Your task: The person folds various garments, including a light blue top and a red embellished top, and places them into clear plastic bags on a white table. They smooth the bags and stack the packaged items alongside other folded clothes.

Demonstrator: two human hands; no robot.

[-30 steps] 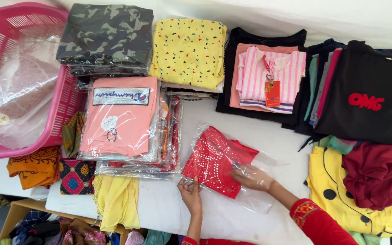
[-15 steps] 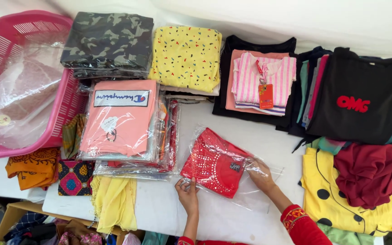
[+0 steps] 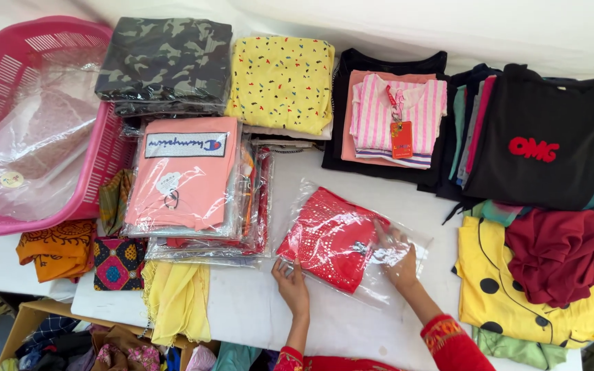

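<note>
Fingers of left hand (image 3: 293, 283) lie flat & spread on the near-left corner of a clear plastic bag (image 3: 386, 271), pressing it down, not closed around anything. Right hand (image 3: 399, 260) is inside the bag's open end, fingers loosely spread against the film; can't tell if it pinches the cloth.

Containers: the bag holds a folded red garment (image 3: 331, 237) w/ small pale dots, filling the bag's left part; right part is slack film. Pink plastic basket (image 3: 101, 154) at far left holds more clear bags, crumpled.

Red garment in its bag sits mid-surface, near edge, just right of a stack of bagged clothes topped by a peach shirt (image 3: 187, 175).

White surface (image 3: 242, 316) carries folded stacks along the back: camo pile (image 3: 166, 62), yellow speckled pile (image 3: 282, 82), pink striped shirt (image 3: 397, 113) on black, black top w/ red lettering (image 3: 537, 137). Right side: maroon cloth (image 3: 558, 251) on a yellow dotted garment (image 3: 517, 302). Left near edge: orange cloth (image 3: 53, 251), yellow scarf (image 3: 177, 302) hanging over.
</note>
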